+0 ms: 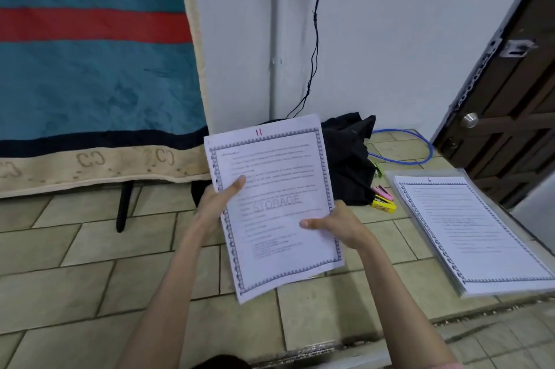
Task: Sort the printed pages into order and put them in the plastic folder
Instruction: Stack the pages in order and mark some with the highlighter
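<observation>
While both hands grip it, the page marked 11 [271,206] hangs mid-frame. Left hand [214,203] and right hand [339,224] fingers pinch its sides. Another stack [471,230] lies lower right.

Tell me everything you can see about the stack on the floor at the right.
The floor stack is white printed pages with a grey patterned border, lying flat and fairly squared on a clear plastic folder on the tiled floor. A red 6 marks the top page. Neither hand touches it; highlighters lie just left.

One head-worn view looks forward and down, close over the tiled floor [90,263], facing the wall [390,38].
</observation>
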Demonstrator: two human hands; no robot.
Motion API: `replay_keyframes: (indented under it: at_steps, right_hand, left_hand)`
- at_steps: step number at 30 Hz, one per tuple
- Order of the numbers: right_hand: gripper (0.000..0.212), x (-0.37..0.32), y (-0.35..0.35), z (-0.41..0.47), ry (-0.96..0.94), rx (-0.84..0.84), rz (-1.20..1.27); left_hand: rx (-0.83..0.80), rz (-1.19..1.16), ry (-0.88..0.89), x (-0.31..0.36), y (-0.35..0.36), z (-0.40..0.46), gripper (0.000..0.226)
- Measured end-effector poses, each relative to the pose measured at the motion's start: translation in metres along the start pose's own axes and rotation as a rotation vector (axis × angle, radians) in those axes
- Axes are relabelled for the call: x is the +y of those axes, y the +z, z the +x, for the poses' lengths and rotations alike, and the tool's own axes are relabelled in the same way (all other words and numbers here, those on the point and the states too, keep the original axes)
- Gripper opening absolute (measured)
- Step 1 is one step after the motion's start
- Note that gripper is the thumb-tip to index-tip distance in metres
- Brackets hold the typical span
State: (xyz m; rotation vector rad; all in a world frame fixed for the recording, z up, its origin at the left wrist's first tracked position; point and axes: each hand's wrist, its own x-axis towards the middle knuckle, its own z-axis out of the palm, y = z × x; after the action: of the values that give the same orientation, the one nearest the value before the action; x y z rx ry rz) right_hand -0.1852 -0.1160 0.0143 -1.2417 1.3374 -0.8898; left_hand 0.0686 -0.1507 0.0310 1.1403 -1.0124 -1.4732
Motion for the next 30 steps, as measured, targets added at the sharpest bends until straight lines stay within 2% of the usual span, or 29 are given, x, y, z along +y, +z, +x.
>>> replay_keyframes:
  at_steps: [2,5,8,11,14,17,22,26,30]
  right_hand:
    - [0.043,0.003,-0.005,-0.007,0.015,-0.019,0.061]
    - [0.049,0.011,-0.016,-0.015,0.052,0.0,0.104]
    - [0.049,0.022,-0.03,-0.022,0.157,0.005,0.082]
    - [0.055,0.027,-0.043,-0.026,0.218,0.021,0.181]
    - [0.031,0.025,-0.052,-0.025,0.176,0.092,0.366]
    - [0.024,0.023,-0.053,-0.018,0.13,0.149,0.296]
    - [0.025,0.024,-0.048,-0.008,0.117,0.147,0.287]
    - [0.026,0.025,-0.048,-0.002,0.13,0.132,0.263]
    - [0.02,0.019,-0.045,-0.003,0.151,0.066,0.246]
  left_hand:
    - [-0.088,-0.131,-0.056,0.009,0.01,0.012,0.039]
    - [-0.186,-0.106,-0.137,0.003,0.028,0.024,0.034]
    - [-0.131,0.011,-0.141,-0.012,0.044,0.031,0.024]
    - [-0.14,0.042,-0.146,-0.023,0.056,0.034,0.023]
    - [-0.179,0.053,-0.171,-0.028,0.064,0.033,0.042]
    - [-0.148,0.077,-0.178,-0.032,0.068,0.032,0.049]
    - [-0.141,-0.04,-0.243,-0.037,0.064,0.032,0.023]
    - [-0.205,-0.083,-0.273,-0.033,0.058,0.028,0.019]
    - [-0.158,-0.078,-0.154,-0.023,0.052,0.037,0.022]
